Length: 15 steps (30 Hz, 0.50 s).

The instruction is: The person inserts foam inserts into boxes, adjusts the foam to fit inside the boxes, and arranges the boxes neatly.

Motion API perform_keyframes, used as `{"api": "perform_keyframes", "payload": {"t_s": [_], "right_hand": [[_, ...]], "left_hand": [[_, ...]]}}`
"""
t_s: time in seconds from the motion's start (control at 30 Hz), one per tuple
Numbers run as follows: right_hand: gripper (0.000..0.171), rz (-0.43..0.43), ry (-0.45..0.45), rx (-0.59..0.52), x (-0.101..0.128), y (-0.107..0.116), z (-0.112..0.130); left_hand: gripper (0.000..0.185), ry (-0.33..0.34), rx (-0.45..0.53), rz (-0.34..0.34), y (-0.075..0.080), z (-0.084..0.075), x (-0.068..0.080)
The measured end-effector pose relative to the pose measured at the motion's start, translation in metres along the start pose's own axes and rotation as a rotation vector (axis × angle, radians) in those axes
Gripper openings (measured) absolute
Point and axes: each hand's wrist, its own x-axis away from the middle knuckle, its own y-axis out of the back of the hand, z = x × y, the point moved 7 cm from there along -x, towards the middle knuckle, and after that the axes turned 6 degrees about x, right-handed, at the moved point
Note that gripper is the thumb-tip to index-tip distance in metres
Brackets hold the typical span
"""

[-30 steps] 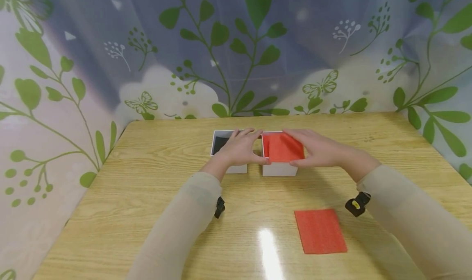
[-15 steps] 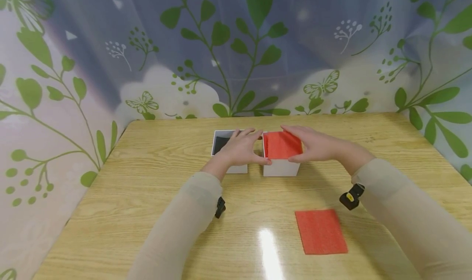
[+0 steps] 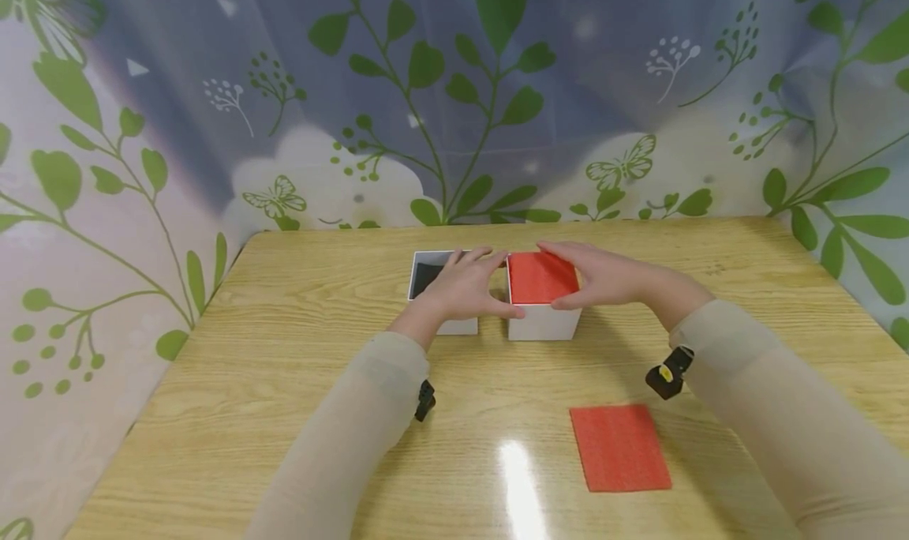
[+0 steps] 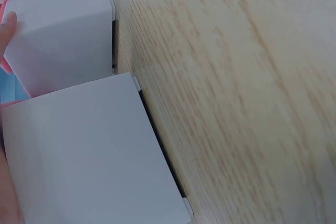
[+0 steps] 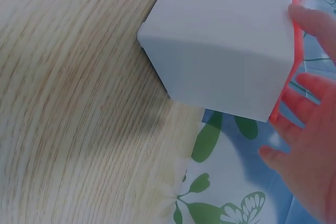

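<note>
A white box [image 3: 543, 324] with a red fabric-like square [image 3: 534, 279] across its top stands at the table's middle. My right hand [image 3: 607, 278] holds the red square, thumb at the near edge and fingers at the far edge; in the right wrist view the fingers [image 5: 302, 100] are spread beside the box's top edge. Reaching over a second white box [image 3: 458, 327], my left hand [image 3: 460, 289] grips the first box's left side, thumb at the near corner and index finger at the far one. Something dark [image 3: 427, 276] lies inside the second box, partly hidden by that hand.
Another red square [image 3: 620, 449] lies flat on the wooden table [image 3: 319, 445], nearer me and to the right. A leaf-patterned curtain [image 3: 454, 114] hangs behind the table. Both wrists wear small black devices [image 3: 670, 373].
The red square's raised right side has come down, and it now lies flat and level with the box rim. My right hand has shifted slightly left. The left hand stays put.
</note>
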Motion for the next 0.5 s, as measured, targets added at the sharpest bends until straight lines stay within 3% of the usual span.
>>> {"api": "perform_keyframes", "payload": {"t_s": [0.5], "right_hand": [[0.091, 0.034, -0.002, -0.069, 0.0023, 0.0007, 0.0015]], "left_hand": [[0.1, 0.02, -0.001, 0.009, 0.0001, -0.0008, 0.0004]]}}
